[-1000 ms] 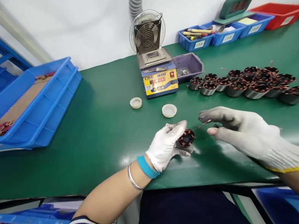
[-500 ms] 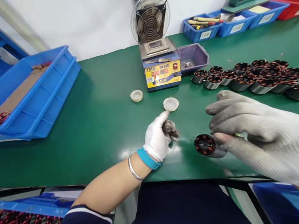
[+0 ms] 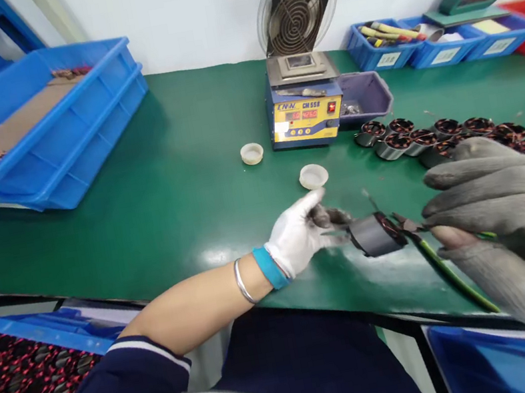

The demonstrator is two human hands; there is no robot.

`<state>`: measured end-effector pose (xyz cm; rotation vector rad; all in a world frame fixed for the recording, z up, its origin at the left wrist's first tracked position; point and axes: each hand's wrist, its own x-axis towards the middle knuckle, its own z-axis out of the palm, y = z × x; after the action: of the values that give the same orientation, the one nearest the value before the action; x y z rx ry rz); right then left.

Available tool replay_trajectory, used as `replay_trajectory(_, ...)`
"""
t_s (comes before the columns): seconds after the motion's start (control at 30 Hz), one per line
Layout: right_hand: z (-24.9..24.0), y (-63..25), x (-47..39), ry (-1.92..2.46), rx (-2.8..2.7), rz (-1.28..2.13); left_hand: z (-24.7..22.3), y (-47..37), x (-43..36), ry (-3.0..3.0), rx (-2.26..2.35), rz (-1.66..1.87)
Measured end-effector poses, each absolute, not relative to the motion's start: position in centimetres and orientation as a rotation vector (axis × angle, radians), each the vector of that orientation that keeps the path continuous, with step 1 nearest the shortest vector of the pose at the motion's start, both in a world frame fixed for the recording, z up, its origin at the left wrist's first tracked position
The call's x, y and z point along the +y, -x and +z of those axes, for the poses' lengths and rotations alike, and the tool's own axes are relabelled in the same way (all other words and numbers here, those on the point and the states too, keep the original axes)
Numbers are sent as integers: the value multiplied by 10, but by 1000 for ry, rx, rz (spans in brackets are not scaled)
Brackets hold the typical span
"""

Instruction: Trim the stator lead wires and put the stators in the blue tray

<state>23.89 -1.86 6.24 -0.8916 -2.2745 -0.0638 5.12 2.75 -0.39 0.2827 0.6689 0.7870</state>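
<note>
Gloved hands meet over a copper-wound stator at the near edge of the green bench.

Closest in, the right hand (image 3: pixel 503 208) in its grey knit glove is closed on green-handled pliers (image 3: pixel 443 259), their tip right at the rim of the small grey metal cylinder with copper windings (image 3: pixel 375 235). That stator sits between both hands, low over the green bench (image 3: pixel 180 190). The left hand (image 3: pixel 300 237), in a white glove with a blue cuff, pinches at the stator's other side; whether the fingertips truly grip it is hard to tell. Just beyond lie two white plastic caps (image 3: pixel 313 176). Further right, a cluster of similar wound stators (image 3: pixel 435 137). Then the yellow-and-blue solder pot with red digits (image 3: pixel 306 111), a wire-grilled fan (image 3: pixel 294 4) behind it, and stacked blue crates (image 3: pixel 42 127) far left.
</note>
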Motion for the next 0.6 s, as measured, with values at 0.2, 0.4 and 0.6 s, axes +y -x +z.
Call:
replay_trajectory(0.2,61,-234,-19,927,-2310,44,-5,-50,18,-511,348,201)
replay_trajectory(0.4,57,-228,-21,1010,-2173,161,-8,-49,16,-678,447,445)
replay_trajectory(0.6,43,-232,-17,1260,-1573,526,3,-57,11,-681,757,836)
